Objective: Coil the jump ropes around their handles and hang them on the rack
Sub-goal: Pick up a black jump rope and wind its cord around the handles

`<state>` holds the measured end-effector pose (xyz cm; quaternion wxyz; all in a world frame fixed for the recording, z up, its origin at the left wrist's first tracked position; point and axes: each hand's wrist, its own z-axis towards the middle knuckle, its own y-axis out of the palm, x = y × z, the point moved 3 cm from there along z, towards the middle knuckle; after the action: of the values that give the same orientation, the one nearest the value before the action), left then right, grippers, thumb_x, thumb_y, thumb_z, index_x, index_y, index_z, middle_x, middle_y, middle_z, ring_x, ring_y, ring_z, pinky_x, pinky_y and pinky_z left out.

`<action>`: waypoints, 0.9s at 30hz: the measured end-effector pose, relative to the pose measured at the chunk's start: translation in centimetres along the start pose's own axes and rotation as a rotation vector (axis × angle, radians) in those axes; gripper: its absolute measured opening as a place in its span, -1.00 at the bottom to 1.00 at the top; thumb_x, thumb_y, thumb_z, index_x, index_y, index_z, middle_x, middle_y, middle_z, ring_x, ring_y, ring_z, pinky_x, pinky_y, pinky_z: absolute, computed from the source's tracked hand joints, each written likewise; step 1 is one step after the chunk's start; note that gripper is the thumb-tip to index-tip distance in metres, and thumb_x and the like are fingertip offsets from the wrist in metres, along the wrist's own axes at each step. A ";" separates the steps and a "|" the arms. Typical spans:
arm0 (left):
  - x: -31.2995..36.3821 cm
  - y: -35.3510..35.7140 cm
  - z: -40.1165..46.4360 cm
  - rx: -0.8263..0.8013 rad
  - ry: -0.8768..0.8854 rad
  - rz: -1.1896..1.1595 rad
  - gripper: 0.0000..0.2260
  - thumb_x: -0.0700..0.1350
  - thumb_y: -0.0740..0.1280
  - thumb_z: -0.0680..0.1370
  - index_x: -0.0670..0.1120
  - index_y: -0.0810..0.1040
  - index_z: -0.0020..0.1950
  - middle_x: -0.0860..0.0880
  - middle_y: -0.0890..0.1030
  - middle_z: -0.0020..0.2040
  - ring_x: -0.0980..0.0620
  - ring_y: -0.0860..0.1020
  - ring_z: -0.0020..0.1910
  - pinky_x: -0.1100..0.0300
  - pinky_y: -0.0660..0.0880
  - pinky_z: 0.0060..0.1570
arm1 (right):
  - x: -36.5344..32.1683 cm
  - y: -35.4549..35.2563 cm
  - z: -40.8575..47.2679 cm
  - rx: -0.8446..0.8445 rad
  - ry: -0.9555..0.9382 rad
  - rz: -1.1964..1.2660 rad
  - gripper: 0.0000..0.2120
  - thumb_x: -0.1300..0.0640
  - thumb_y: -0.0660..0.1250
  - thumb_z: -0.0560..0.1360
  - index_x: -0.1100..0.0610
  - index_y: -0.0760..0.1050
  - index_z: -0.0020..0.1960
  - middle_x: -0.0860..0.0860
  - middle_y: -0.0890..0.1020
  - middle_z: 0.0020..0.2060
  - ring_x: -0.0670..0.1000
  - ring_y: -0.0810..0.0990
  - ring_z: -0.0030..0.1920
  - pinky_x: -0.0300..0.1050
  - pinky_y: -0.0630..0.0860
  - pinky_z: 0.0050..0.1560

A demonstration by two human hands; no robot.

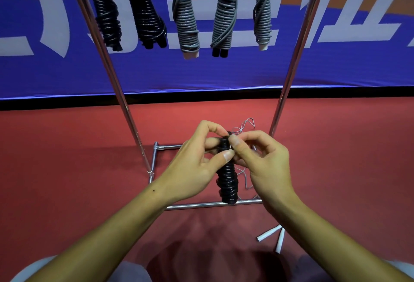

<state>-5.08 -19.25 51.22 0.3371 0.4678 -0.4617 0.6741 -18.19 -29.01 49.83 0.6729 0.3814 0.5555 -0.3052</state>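
At frame centre, both hands' fingers [227, 155] are pinching the coiled black jump rope [228, 178], which is needing steady tension while tucking its end.

My left hand [192, 165] and right hand [262, 163] are pinching a coiled black rope [228, 183] low between the two slanting poles of the rack [125, 107], so the poles are hemming me in on either side. Above, five wound ropes [186, 19] are hanging side by side with only narrow gaps between them, crowding the way up. Below, the rack's base bar [201, 205], a loose grey cord [244, 125] and two white handles [272, 235] are lying on the red floor [67, 169], which is lying open to my left.
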 end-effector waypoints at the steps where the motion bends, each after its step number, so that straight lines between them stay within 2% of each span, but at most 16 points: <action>1: 0.0 -0.1 0.0 0.010 0.009 -0.014 -0.76 -0.20 0.37 0.67 -0.04 0.38 0.27 -0.08 0.73 0.05 -0.24 0.67 0.07 -0.38 0.57 0.02 | -0.1 0.0 0.0 0.002 -0.017 0.000 -0.87 0.22 0.47 0.56 0.31 0.65 -0.04 0.09 0.68 -0.26 0.00 0.66 -0.23 -0.05 0.70 -0.06; 5: 0.1 -0.3 0.0 0.020 0.032 -0.041 -0.76 -0.15 0.36 0.65 -0.04 0.37 0.26 -0.09 0.73 0.06 -0.29 0.66 0.05 -0.41 0.56 -0.01 | -0.3 -0.2 0.2 -0.060 0.005 0.025 -0.87 0.21 0.46 0.57 0.29 0.68 0.00 0.07 0.70 -0.22 0.00 0.64 -0.22 -0.05 0.70 -0.02; 8: 0.1 -0.4 -0.2 -0.005 0.031 -0.034 -0.77 -0.19 0.34 0.68 -0.07 0.36 0.27 -0.09 0.72 0.06 -0.24 0.68 0.04 -0.37 0.57 0.02 | -0.2 -0.4 0.7 -0.122 0.090 0.050 -0.86 0.20 0.46 0.54 0.27 0.67 0.03 0.09 0.70 -0.19 0.00 0.64 -0.23 -0.09 0.66 -0.06; 13: 0.1 -0.6 -0.4 -0.087 0.031 -0.023 -0.80 -0.24 0.31 0.71 -0.09 0.34 0.27 -0.10 0.74 0.05 -0.14 0.70 0.07 -0.31 0.60 0.10 | -0.4 -1.0 1.5 -0.340 0.187 0.086 -0.72 0.18 0.43 0.56 0.08 0.65 0.26 0.16 0.63 -0.14 0.04 0.59 -0.23 -0.05 0.63 -0.01; 18: -0.1 -1.3 0.0 -0.138 0.021 -0.083 -0.79 -0.21 0.32 0.69 -0.13 0.36 0.28 -0.13 0.74 0.05 -0.14 0.71 0.04 -0.05 0.61 0.09 | -0.6 -1.1 1.7 -0.371 0.048 -0.015 -0.76 0.24 0.35 0.61 0.17 0.67 0.25 0.11 0.65 -0.22 0.07 0.63 -0.28 -0.12 0.62 -0.15; 21: -0.1 -1.9 0.4 -0.166 -0.005 -0.155 -0.76 -0.16 0.33 0.65 -0.13 0.38 0.28 -0.15 0.74 0.06 -0.32 0.67 0.01 -0.11 0.57 0.05 | -0.8 -1.3 1.9 -0.382 -0.061 -0.096 -0.77 0.30 0.35 0.62 0.17 0.65 0.25 0.16 0.67 -0.12 0.08 0.66 -0.25 -0.06 0.64 -0.12; 23: -0.2 -2.1 0.5 -0.211 -0.020 -0.181 -0.76 -0.16 0.32 0.65 -0.13 0.38 0.28 -0.18 0.74 0.04 -0.28 0.66 0.00 -0.13 0.56 0.01 | -0.9 -1.5 2.2 -0.375 -0.119 -0.184 -0.81 0.26 0.44 0.58 0.12 0.67 0.18 0.25 0.66 0.01 0.10 0.71 -0.18 -0.03 0.64 -0.07; 25: -0.4 -2.0 0.5 -0.265 -0.031 -0.190 -0.78 -0.18 0.30 0.67 -0.15 0.36 0.29 -0.19 0.74 0.08 -0.21 0.68 0.03 -0.07 0.58 0.02 | -0.9 -1.9 2.5 -0.384 -0.108 -0.205 -0.83 0.22 0.50 0.52 0.16 0.66 0.10 0.26 0.68 -0.06 0.14 0.73 -0.17 -0.06 0.62 -0.08; 27: -0.5 -2.0 0.5 -0.309 -0.046 -0.185 -0.79 -0.18 0.28 0.69 -0.16 0.35 0.29 -0.19 0.72 0.11 -0.19 0.67 0.06 -0.05 0.58 0.05 | -0.7 -2.1 2.6 -0.417 -0.006 -0.126 -0.83 0.22 0.49 0.49 0.24 0.62 0.04 0.22 0.70 -0.18 0.14 0.70 -0.19 -0.02 0.65 -0.11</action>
<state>-2.97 -19.07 51.43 0.4549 0.4662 -0.5225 0.5502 -18.69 -32.35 50.40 0.7186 0.1976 0.6271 -0.2263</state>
